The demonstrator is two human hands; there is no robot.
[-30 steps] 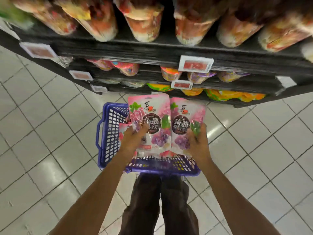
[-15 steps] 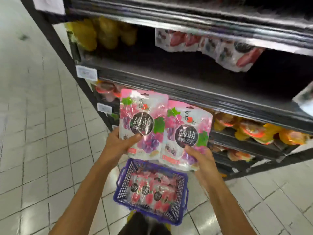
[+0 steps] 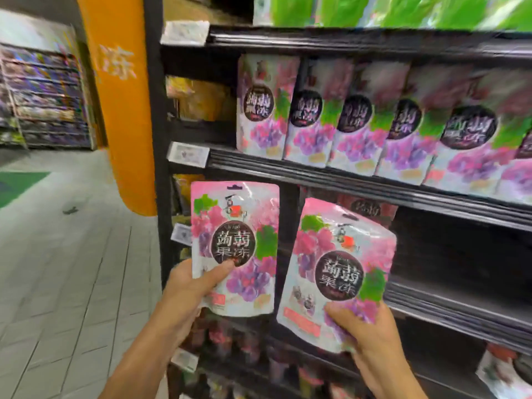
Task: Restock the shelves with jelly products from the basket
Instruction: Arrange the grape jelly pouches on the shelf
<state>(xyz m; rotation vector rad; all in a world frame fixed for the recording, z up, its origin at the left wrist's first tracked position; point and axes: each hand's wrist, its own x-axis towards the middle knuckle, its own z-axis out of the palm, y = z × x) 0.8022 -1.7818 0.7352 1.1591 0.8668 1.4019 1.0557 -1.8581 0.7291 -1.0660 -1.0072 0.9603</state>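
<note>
Pink jelly pouch (image 3: 234, 249) pinched upright in left hand (image 3: 187, 286), another (image 3: 336, 272) in right hand (image 3: 365, 329); matching shelf row (image 3: 374, 125) above-right, nearer right hand.

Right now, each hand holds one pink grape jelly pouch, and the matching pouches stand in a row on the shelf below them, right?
Not below: the head view shows the matching row on the shelf above the left pouch and right pouch.

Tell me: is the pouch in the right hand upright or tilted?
Tilted: the right pouch, held by the right hand, leans its top rightward; the left pouch in the left hand stands upright.
</note>
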